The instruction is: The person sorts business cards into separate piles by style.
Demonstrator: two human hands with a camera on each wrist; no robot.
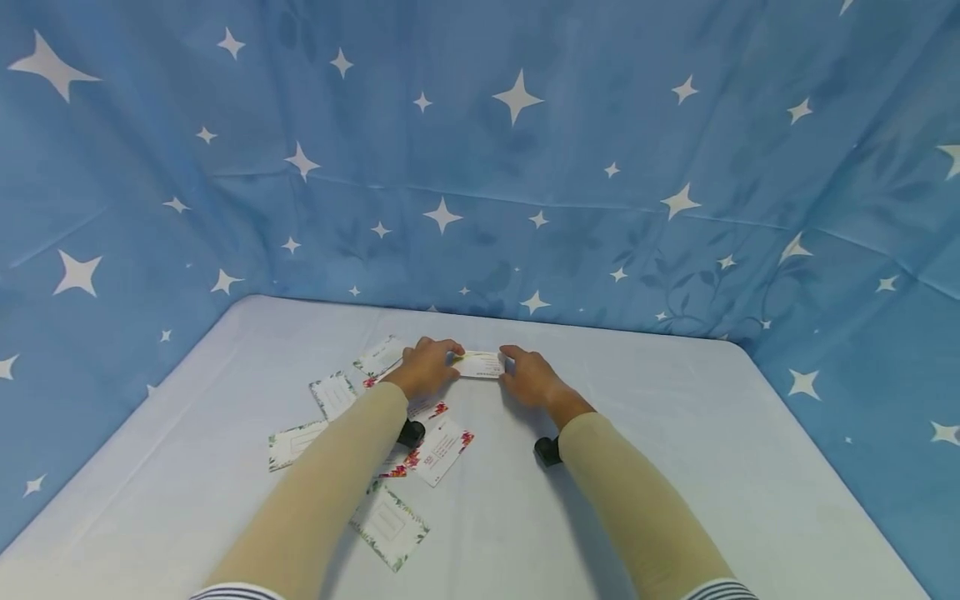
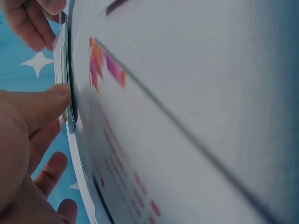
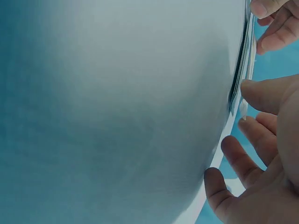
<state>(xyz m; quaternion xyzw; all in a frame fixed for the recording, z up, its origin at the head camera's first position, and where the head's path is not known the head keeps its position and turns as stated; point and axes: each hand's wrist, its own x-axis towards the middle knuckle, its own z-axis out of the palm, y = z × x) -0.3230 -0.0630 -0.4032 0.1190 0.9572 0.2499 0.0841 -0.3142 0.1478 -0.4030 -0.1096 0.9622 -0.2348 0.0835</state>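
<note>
Currently we see a small stack of cards held between the two hands over the tabletop, toward its far side. The left hand pinches one short end of the stack between thumb and fingers; the right hand pinches the opposite end likewise. In both wrist views we note several thin layers, edge-on. We cannot tell whether the stack touches the tabletop.

Loose cards lie to the left. We record a red-flowered card beside the left forearm, a leaf-bordered card nearer us, and another leaf-edged card beyond the left sleeve, which hides part of the group. Behind, we observe a blue star-patterned curtain.
</note>
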